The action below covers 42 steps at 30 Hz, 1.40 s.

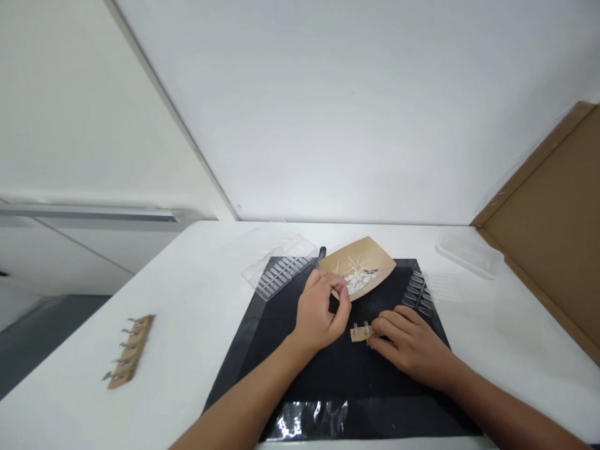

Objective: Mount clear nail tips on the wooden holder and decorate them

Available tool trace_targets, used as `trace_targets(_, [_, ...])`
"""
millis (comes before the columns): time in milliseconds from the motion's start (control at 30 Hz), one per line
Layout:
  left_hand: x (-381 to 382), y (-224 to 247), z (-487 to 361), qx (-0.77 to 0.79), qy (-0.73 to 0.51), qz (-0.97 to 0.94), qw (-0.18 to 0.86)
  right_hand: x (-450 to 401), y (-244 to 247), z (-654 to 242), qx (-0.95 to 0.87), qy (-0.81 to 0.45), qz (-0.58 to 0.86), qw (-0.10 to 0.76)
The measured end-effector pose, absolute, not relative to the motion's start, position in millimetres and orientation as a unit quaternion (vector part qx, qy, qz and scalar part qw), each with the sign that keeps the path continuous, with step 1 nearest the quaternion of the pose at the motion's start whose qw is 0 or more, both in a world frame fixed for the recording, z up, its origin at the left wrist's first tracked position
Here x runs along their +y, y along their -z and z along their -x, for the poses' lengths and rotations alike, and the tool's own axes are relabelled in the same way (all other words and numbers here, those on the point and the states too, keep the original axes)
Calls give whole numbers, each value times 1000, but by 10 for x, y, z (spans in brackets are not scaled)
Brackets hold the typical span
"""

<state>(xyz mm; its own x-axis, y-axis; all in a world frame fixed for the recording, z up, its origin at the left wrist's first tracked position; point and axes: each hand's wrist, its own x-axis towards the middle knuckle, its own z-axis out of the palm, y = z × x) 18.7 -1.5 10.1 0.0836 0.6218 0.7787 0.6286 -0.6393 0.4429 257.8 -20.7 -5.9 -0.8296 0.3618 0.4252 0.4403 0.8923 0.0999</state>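
Observation:
My left hand (324, 310) is at the near edge of a tan cardboard tray (337, 257), with thumb and forefinger pinched together. Whatever sits between those fingertips is too small to make out. Small white pieces (358, 281) lie heaped in the tray, along with thin pale sticks and a dark bit. On the black mat (323, 375), my right hand (405, 340) has its fingers closed on the right end of a tan strip (359, 334). Clear upright pieces stand on that strip; its right part is hidden by my fingers.
At the left lies a similar tan strip (134, 353) with several upright clips. Sheets of clear nail tips lie at the mat's back left (284, 275) and right (416, 290). A clear plastic box (471, 256) and an upright cardboard box (553, 219) are at the right.

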Motion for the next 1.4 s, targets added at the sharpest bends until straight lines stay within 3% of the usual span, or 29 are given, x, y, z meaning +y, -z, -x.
trace_targets(833, [9, -100, -174, -417, 512, 751, -16, -126, 51, -2651, -948, 62, 258, 178])
trace_targets(1400, [4, -109, -188, -415, 506, 756, -10, -223, 12, -2667, -937, -7, 274, 215])
